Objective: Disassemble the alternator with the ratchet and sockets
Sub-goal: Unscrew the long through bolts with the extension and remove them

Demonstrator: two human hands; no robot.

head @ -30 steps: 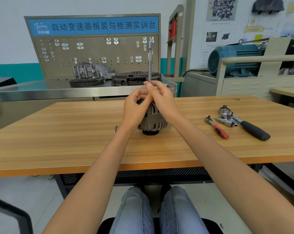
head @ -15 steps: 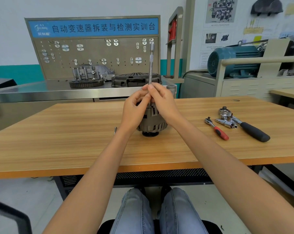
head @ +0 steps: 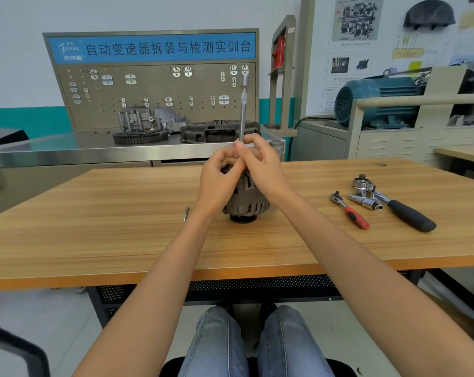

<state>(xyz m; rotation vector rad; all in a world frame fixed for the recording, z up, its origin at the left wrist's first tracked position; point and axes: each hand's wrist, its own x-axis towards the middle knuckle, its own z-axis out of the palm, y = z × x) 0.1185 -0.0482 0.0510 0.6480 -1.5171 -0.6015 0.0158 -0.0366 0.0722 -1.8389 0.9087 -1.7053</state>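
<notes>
A grey alternator (head: 248,204) stands on the wooden table (head: 94,227), pulley end down. A long chrome extension bar (head: 243,107) rises upright from its top. My right hand (head: 260,167) pinches the bar's lower part between thumb and fingers. My left hand (head: 219,178) curls its fingers around the bar just below, over the alternator's top. The bar's lower end and the top of the alternator are hidden behind both hands.
To the right lie a red-handled ratchet (head: 350,210), a black-handled ratchet (head: 402,210) and loose chrome sockets (head: 365,201). A small metal bolt (head: 186,213) lies left of the alternator. Behind the table stand a steel bench with transmission parts (head: 148,123) and a teal motor (head: 377,102).
The extension bar and both hands stay over the alternator; my fingers have shifted slightly around the bar, which has tilted a little.
</notes>
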